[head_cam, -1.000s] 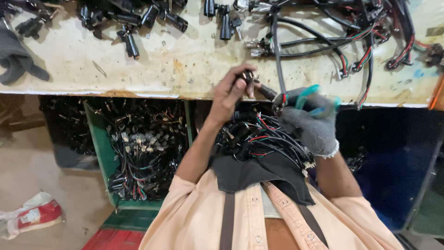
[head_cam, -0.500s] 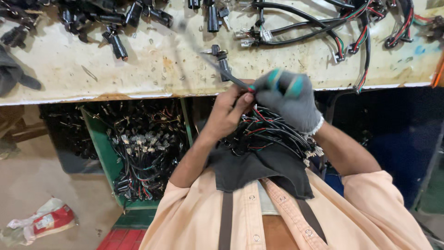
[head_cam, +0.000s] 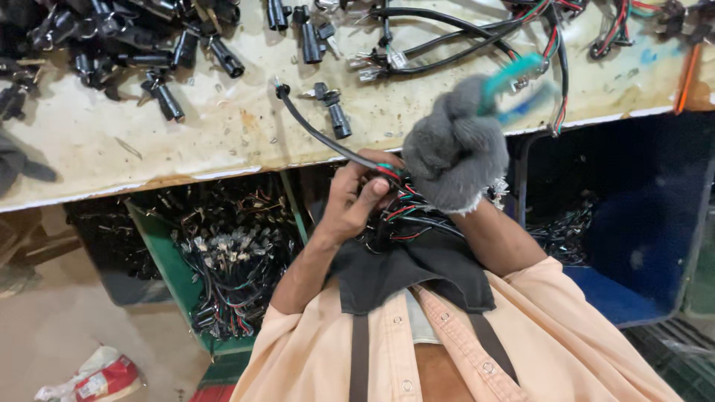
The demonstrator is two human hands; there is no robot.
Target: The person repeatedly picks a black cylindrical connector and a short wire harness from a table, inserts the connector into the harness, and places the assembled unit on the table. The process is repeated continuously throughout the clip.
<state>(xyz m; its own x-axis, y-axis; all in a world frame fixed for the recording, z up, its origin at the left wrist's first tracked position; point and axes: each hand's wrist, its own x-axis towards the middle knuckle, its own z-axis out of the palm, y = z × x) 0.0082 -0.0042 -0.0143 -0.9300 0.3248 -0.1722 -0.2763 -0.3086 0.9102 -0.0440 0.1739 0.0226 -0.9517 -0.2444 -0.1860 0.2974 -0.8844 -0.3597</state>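
Worn pale workbench [head_cam: 186,141] across the top, strewn with black connectors [head_cam: 167,100] and sheathed cables [head_cam: 447,52]. Below the edge, a green bin [head_cam: 160,260] full of tangled wiring, and a blue bin [head_cam: 640,246] off to the right. In the lap, a bundle of black, red and green wires [head_cam: 406,219] on dark cloth. Right hand [head_cam: 454,152] in a grey knit glove, curled closed, blurred, contents unclear. Left hand [head_cam: 357,197] bare, pinched around a black sheathed cable [head_cam: 320,134] running up over the bench edge, small plug at its far end.
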